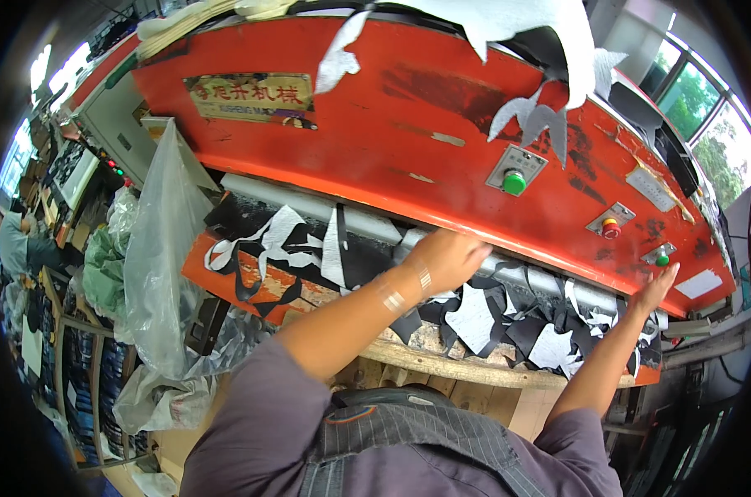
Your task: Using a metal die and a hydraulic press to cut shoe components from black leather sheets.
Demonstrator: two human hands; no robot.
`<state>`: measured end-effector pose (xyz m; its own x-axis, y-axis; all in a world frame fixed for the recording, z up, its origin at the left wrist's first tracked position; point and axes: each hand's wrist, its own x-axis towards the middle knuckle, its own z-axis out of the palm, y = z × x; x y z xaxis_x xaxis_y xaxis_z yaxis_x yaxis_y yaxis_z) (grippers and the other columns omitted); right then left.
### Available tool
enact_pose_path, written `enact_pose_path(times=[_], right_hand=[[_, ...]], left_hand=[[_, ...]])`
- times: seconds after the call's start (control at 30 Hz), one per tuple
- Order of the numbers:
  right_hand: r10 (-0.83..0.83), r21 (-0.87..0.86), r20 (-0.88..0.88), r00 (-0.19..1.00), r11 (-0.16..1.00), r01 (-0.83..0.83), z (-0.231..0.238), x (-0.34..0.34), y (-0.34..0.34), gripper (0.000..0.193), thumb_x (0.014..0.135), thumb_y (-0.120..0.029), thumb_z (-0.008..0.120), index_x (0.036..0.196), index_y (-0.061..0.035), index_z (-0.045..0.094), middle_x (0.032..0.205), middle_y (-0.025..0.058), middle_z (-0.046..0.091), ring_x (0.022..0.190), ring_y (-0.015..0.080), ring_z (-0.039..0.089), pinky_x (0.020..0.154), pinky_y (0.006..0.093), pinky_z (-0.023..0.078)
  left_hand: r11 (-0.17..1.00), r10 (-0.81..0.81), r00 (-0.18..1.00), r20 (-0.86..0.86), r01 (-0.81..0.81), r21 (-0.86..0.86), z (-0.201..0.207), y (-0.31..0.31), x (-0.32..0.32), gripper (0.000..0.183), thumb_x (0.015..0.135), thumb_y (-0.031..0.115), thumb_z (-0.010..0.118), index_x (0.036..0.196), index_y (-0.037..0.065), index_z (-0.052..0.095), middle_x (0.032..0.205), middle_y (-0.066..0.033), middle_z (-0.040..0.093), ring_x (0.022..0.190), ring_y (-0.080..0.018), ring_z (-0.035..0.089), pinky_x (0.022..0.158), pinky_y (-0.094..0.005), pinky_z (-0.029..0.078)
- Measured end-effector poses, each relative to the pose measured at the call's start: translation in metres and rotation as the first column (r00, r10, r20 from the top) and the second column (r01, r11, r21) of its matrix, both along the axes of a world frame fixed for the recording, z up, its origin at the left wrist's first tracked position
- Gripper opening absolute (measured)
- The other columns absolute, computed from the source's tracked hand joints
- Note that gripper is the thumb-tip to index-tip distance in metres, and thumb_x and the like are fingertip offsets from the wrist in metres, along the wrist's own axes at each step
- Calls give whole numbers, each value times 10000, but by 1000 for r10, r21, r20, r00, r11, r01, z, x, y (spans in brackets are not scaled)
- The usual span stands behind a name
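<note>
In front of me stands a long red press machine (367, 141). My left hand (448, 258) is at the lower edge of its red front, over the grey bar (359, 222). Its fingers look bent and closed; whatever they may hold is hidden. On the right, my right hand (655, 291) is raised, fingers stretched out, just below a small green button (662, 259). Whether it touches the panel I cannot tell. Black and white sheet scraps (472, 319) with cut-out shapes lie heaped on the bed below my hands.
A larger green button (514, 182) and a red knob (610, 229) sit on the front. More white offcuts (541, 33) hang over the machine's top. A clear plastic bag (161, 265) hangs at the left, and another person (27, 244) is at the far left.
</note>
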<state>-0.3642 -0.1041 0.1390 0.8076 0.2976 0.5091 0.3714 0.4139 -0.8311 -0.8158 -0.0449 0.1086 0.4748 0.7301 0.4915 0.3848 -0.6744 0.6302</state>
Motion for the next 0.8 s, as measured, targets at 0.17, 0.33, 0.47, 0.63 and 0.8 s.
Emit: enact_pose_path(times=[0.17, 0.33, 0.47, 0.63, 0.8], right_hand=[[154, -40, 180, 972, 988, -149, 23, -116, -8, 448, 1000, -318, 440, 1340, -28, 446, 1308, 116, 541, 1215, 223, 503, 1006, 364, 366], [750, -250, 294, 593, 659, -709, -21, -300, 18, 373, 913, -146, 614, 1257, -26, 534, 1243, 117, 570, 1138, 189, 536, 926, 308, 420], [911, -713, 105, 400, 349, -608, -30, -396, 8, 460, 863, -180, 685, 1254, 4, 527, 1189, 145, 613, 1098, 212, 564, 902, 319, 449], [856, -882, 418, 305, 462, -89, -22, -392, 47, 610, 821, -436, 689, 1253, -34, 537, 1225, 228, 570, 1180, 395, 490, 977, 476, 418], [874, -915, 383, 299, 316, 251, -25, -444, 84, 847, 718, -602, 708, 1342, -91, 451, 1356, 279, 427, 1267, 426, 394, 979, 502, 425]], left_hand=[[932, 81, 908, -412, -216, -293, -83, -88, -107, 336, 908, 342, 546, 765, 68, 676, 811, -145, 665, 787, -330, 633, 736, -439, 496], [916, 388, 872, -299, -401, 19, -109, -140, -97, 246, 835, 303, 592, 710, 101, 656, 774, -71, 606, 831, -264, 589, 776, -425, 447], [905, 415, 861, -294, -425, 32, -112, -148, -71, 260, 819, 295, 569, 674, 96, 653, 768, -61, 611, 857, -248, 580, 797, -400, 431], [914, 350, 870, -348, -399, -76, -98, -161, -74, 268, 808, 305, 551, 702, 91, 671, 808, -77, 621, 904, -240, 585, 845, -388, 429], [946, 169, 920, -352, -252, -204, -87, -172, -110, 283, 840, 330, 557, 762, 82, 670, 812, -102, 622, 873, -278, 613, 789, -419, 463]])
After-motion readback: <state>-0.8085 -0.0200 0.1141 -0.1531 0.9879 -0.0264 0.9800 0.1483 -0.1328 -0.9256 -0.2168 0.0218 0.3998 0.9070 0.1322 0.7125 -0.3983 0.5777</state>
